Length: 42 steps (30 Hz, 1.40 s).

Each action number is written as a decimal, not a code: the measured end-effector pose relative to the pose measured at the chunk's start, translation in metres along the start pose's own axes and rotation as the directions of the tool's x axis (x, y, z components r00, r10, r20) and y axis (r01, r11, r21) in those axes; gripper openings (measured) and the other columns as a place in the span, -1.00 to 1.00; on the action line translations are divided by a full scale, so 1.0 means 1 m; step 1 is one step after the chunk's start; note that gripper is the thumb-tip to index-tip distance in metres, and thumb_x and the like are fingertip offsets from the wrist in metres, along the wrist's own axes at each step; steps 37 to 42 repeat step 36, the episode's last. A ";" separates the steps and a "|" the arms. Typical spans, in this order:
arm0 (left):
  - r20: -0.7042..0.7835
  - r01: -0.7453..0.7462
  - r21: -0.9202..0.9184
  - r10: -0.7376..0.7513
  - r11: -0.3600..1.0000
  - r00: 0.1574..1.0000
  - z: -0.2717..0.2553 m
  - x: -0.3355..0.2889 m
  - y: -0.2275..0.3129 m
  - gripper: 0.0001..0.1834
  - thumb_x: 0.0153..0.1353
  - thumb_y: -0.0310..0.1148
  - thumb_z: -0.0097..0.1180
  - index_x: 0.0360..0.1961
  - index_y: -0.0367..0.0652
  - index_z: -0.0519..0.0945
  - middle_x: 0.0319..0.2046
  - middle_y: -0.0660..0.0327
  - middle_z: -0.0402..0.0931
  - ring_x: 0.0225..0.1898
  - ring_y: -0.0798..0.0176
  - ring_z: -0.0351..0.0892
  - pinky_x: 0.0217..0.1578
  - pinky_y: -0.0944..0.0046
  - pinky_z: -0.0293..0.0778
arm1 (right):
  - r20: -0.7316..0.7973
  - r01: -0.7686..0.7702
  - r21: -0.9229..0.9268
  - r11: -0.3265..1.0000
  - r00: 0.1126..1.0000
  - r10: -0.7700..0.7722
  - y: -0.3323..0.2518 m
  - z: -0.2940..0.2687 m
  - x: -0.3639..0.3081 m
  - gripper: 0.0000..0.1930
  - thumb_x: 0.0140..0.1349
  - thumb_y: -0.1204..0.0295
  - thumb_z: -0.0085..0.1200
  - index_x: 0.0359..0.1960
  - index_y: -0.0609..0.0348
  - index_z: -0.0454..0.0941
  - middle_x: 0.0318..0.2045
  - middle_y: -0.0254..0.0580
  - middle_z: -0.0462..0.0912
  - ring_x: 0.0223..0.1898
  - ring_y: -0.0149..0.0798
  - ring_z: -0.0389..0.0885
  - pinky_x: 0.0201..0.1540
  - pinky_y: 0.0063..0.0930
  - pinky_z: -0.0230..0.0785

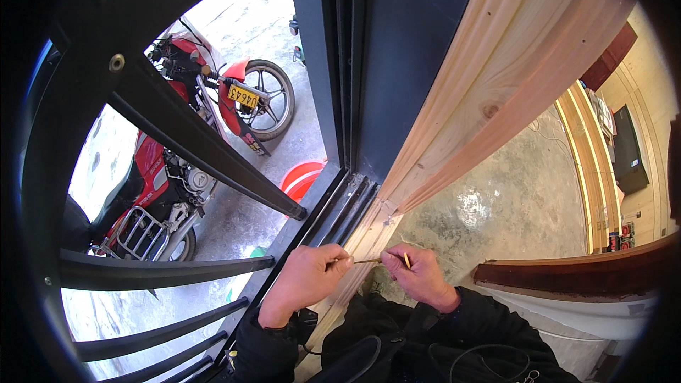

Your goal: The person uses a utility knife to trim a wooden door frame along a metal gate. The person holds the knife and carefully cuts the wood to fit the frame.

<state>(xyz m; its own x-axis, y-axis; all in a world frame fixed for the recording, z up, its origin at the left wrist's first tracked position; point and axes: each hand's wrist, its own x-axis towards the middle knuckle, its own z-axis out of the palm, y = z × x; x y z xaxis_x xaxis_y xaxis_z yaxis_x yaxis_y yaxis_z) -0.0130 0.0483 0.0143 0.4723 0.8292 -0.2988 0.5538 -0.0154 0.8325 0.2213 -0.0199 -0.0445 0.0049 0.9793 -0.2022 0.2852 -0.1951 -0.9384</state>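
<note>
My left hand [310, 274] is closed in a pinch over the window sill, with its thumb and forefinger on one end of a thin yellowish strip [367, 262]. The strip runs across to my right hand [421, 275], whose fingers are closed on its other end. A short yellow tip [407, 261] shows between the right fingers; whether it belongs to the strip cannot be told. Below the strip lies the pale wooden trim [372, 230] of the frame. Beside it on the left runs the dark metal track [342, 209].
Black metal bars [163, 267] fan out on the left. Beyond them stand a red motorcycle [154, 170] and a red bucket [301, 179]. A dark frame panel [411, 42] and wooden casing [489, 78] rise ahead. A brown curved wooden edge [567, 274] is at right.
</note>
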 end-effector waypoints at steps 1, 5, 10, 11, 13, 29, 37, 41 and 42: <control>-0.037 0.013 -0.058 -0.015 0.998 0.999 0.000 0.002 -0.001 -0.80 0.33 -0.33 0.30 -0.18 -0.26 0.70 -0.56 0.07 0.61 -0.57 0.20 0.60 -0.49 0.21 0.48 | 0.055 -0.023 0.042 0.999 0.998 0.020 0.001 -0.002 -0.001 -0.74 0.47 0.27 0.20 -0.20 0.25 0.71 -0.56 -0.23 0.64 -0.51 -0.47 0.54 -0.42 -0.46 0.42; -0.090 0.140 -0.474 -0.206 0.869 0.974 0.003 0.007 -0.004 -0.79 0.33 -0.38 0.35 -0.17 -0.35 0.67 -0.54 0.31 0.61 -0.53 0.51 0.53 -0.50 0.41 0.45 | 0.325 -0.223 0.115 0.968 0.929 0.175 -0.001 -0.008 -0.002 -0.72 0.48 0.25 0.19 -0.21 0.26 0.73 -0.52 -0.36 0.70 -0.48 -0.53 0.55 -0.39 -0.53 0.41; -0.198 0.041 -0.649 -0.220 0.759 0.955 0.027 0.008 -0.006 -0.67 0.36 -0.35 0.34 0.02 -0.35 0.59 -0.49 0.32 0.60 -0.53 0.49 0.57 -0.49 0.46 0.46 | 0.469 -0.324 0.232 0.917 0.864 0.186 -0.009 0.001 -0.005 -0.73 0.49 0.26 0.18 -0.19 0.25 0.73 -0.48 -0.40 0.72 -0.44 -0.57 0.57 -0.34 -0.59 0.42; -0.214 0.016 -0.680 -0.220 0.733 0.952 0.033 0.007 -0.007 -0.63 0.36 -0.33 0.34 0.05 -0.34 0.57 -0.49 0.31 0.60 -0.53 0.48 0.58 -0.49 0.44 0.47 | 0.467 -0.357 0.243 0.902 0.858 0.214 -0.011 0.003 -0.005 -0.73 0.50 0.26 0.17 -0.19 0.24 0.73 -0.48 -0.40 0.72 -0.44 -0.57 0.56 -0.34 -0.59 0.42; -0.219 -0.001 -0.643 -0.183 0.766 0.958 0.044 0.004 -0.012 -0.62 0.40 -0.32 0.30 0.11 -0.34 0.58 -0.44 0.30 0.62 -0.47 0.48 0.60 -0.43 0.47 0.47 | 0.444 -0.400 0.289 0.870 0.861 0.248 -0.015 0.006 -0.005 -0.73 0.51 0.26 0.15 -0.17 0.24 0.73 -0.47 -0.40 0.72 -0.44 -0.58 0.55 -0.35 -0.60 0.41; -0.157 0.185 -0.182 -0.214 0.966 0.964 0.011 0.003 -0.026 -0.70 0.57 -0.33 -0.05 -0.27 -0.30 0.59 -0.61 0.20 0.56 -0.61 0.42 0.53 -0.54 0.37 0.43 | 0.418 -0.327 0.153 0.933 0.877 0.239 -0.012 0.016 -0.008 -0.66 0.53 0.19 0.10 -0.11 0.24 0.72 -0.47 -0.36 0.72 -0.46 -0.54 0.54 -0.36 -0.53 0.41; -0.312 0.207 0.257 -0.121 0.944 0.942 0.009 0.012 -0.032 -0.73 0.45 -0.24 0.06 -0.25 -0.19 0.69 -0.39 -0.13 0.67 -0.25 -0.25 0.72 -0.20 -0.19 0.57 | 0.388 -0.300 0.097 0.949 0.890 0.242 -0.001 0.013 -0.007 -0.66 0.50 0.16 0.13 -0.11 0.22 0.73 -0.48 -0.33 0.73 -0.45 -0.52 0.58 -0.34 -0.52 0.44; -0.312 0.207 0.257 -0.121 0.944 0.942 0.009 0.012 -0.032 -0.73 0.45 -0.24 0.06 -0.25 -0.19 0.69 -0.39 -0.13 0.67 -0.25 -0.25 0.72 -0.20 -0.19 0.57 | 0.388 -0.300 0.097 0.949 0.890 0.242 -0.001 0.013 -0.007 -0.66 0.50 0.16 0.13 -0.11 0.22 0.73 -0.48 -0.33 0.73 -0.45 -0.52 0.58 -0.34 -0.52 0.44; -0.312 0.207 0.257 -0.121 0.944 0.942 0.009 0.012 -0.032 -0.73 0.45 -0.24 0.06 -0.25 -0.19 0.69 -0.39 -0.13 0.67 -0.25 -0.25 0.72 -0.20 -0.19 0.57 | 0.388 -0.300 0.097 0.949 0.890 0.242 -0.001 0.013 -0.007 -0.66 0.50 0.16 0.13 -0.11 0.22 0.73 -0.48 -0.33 0.73 -0.45 -0.52 0.58 -0.34 -0.52 0.44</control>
